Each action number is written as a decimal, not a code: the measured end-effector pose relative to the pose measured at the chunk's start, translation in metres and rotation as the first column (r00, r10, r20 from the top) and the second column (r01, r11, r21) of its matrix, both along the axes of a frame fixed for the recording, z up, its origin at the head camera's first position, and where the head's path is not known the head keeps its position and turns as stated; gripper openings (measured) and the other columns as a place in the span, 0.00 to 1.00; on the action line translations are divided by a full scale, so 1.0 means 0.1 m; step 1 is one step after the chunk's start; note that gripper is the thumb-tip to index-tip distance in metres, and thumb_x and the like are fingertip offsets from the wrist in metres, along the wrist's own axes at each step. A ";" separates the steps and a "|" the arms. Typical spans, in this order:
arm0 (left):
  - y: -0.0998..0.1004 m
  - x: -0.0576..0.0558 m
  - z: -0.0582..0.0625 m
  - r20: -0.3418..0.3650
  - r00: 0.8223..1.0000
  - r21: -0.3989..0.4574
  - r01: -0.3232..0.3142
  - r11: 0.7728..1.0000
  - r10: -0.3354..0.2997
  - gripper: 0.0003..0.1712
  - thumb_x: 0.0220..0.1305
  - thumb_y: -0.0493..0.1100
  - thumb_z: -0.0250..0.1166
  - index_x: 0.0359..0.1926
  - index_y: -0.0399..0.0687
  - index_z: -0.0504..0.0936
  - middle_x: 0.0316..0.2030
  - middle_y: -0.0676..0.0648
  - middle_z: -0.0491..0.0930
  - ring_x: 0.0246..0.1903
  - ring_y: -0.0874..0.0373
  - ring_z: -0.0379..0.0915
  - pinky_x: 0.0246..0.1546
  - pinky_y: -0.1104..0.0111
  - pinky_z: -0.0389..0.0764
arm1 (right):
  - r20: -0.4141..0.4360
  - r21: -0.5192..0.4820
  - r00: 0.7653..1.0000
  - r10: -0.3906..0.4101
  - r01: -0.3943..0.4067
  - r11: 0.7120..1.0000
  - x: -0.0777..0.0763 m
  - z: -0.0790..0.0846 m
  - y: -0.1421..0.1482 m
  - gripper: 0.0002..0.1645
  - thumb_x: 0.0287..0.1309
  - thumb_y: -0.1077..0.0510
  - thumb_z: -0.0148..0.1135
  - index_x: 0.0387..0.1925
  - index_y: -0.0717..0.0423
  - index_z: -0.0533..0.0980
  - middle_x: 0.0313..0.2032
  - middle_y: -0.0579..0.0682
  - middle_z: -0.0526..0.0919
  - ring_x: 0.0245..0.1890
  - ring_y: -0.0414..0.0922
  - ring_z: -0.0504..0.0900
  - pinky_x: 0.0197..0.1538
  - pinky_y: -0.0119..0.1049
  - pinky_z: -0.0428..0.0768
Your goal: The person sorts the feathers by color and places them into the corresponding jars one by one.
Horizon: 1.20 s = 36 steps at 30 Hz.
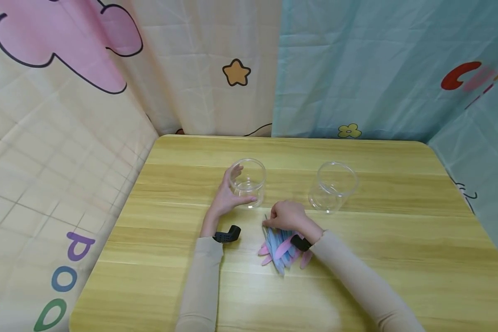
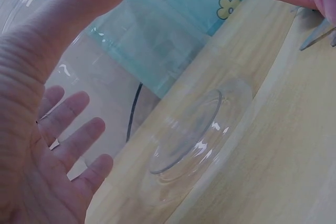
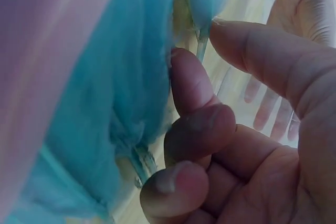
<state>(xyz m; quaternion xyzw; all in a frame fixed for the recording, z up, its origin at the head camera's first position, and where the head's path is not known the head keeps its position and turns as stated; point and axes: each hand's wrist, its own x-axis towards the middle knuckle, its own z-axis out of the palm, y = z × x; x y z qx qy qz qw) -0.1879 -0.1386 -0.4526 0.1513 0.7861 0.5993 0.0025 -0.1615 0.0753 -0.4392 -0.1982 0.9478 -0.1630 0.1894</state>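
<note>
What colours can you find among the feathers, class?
The feathers are pink and blue, clearest in the head view.

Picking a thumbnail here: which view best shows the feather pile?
The head view: nearly the whole pile of blue and pink feathers shows, partly behind the right hand. The right wrist view is closer but crops them; the left wrist view catches only a sliver near its edge.

In the head view, the right hand (image 1: 289, 216) and its black wrist camera (image 1: 301, 243) hide part of the blue and pink feathers (image 1: 276, 244), leaving their number unclear. The left-wrist view cuts off the clear cylindrical jar's (image 1: 250, 184) rim; the right-wrist view crops and blurs the nearest pink feather (image 3: 50, 66).
</note>
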 end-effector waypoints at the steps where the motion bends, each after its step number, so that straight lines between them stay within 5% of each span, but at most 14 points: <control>1: 0.01 0.02 0.04 -0.003 1.000 0.005 0.007 1.000 -0.007 0.61 0.43 0.39 0.79 0.72 0.48 0.48 0.69 0.43 0.57 0.67 0.45 0.50 0.62 0.45 0.53 | 0.004 -0.002 1.000 -0.004 0.004 1.000 0.00 0.00 0.00 0.20 0.53 0.40 0.65 0.15 0.46 0.75 0.14 0.39 0.73 0.17 0.38 0.70 0.20 0.33 0.66; 5: 0.02 0.06 0.08 -0.009 1.000 0.017 0.016 1.000 -0.016 0.61 0.44 0.38 0.78 0.72 0.46 0.48 0.69 0.41 0.56 0.67 0.43 0.49 0.62 0.43 0.53 | 0.021 -0.016 1.000 -0.016 0.016 1.000 0.01 -0.01 0.00 0.20 0.52 0.41 0.66 0.15 0.46 0.76 0.14 0.40 0.74 0.17 0.38 0.70 0.20 0.33 0.65; 13: -0.01 -0.09 -0.20 -0.023 1.000 -0.014 -0.009 1.000 0.009 0.63 0.42 0.47 0.80 0.72 0.61 0.48 0.69 0.52 0.57 0.67 0.53 0.50 0.62 0.47 0.54 | 0.052 -0.045 0.998 -0.047 0.049 0.998 0.00 -0.03 0.00 0.18 0.51 0.43 0.68 0.14 0.46 0.76 0.14 0.39 0.74 0.16 0.38 0.70 0.20 0.32 0.64; 20: 0.03 0.08 0.09 0.002 1.000 -0.006 0.014 1.000 -0.014 0.60 0.45 0.40 0.78 0.72 0.44 0.48 0.69 0.39 0.56 0.67 0.42 0.49 0.62 0.45 0.53 | 0.075 -0.095 0.996 -0.052 0.059 0.994 0.00 -0.06 0.03 0.19 0.51 0.46 0.68 0.12 0.48 0.76 0.12 0.40 0.72 0.15 0.37 0.67 0.19 0.31 0.62; 31: 0.02 0.08 0.11 -0.007 1.000 -0.008 0.013 1.000 -0.013 0.61 0.44 0.39 0.78 0.72 0.45 0.48 0.69 0.40 0.56 0.67 0.44 0.49 0.63 0.48 0.53 | 0.131 -0.311 0.991 -0.021 0.061 0.949 -0.01 0.02 0.17 0.16 0.54 0.48 0.65 0.17 0.52 0.78 0.15 0.41 0.71 0.15 0.38 0.65 0.19 0.31 0.61; 36: 0.01 0.08 0.11 -0.009 1.000 -0.012 0.008 1.000 -0.008 0.61 0.44 0.39 0.78 0.72 0.44 0.48 0.69 0.40 0.56 0.67 0.44 0.49 0.63 0.48 0.53 | 0.074 -0.350 0.997 -0.036 0.060 0.935 -0.01 0.15 0.20 0.15 0.56 0.47 0.64 0.20 0.51 0.77 0.15 0.41 0.68 0.15 0.38 0.64 0.19 0.31 0.61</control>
